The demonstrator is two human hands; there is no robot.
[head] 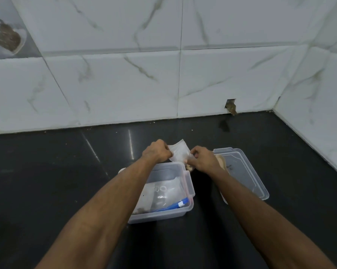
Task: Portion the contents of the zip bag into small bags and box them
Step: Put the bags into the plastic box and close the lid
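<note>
Pinching the small bag [178, 152] between my left hand [156, 151] and right hand [201, 159], fingers curled on its edges, I hold it above the box [189, 207], twelve o'clock side, so spills land inside.

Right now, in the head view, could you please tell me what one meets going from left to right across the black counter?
Clear plastic box holding the zip bag, left hand, small clear bag, right hand, box lid.
</note>
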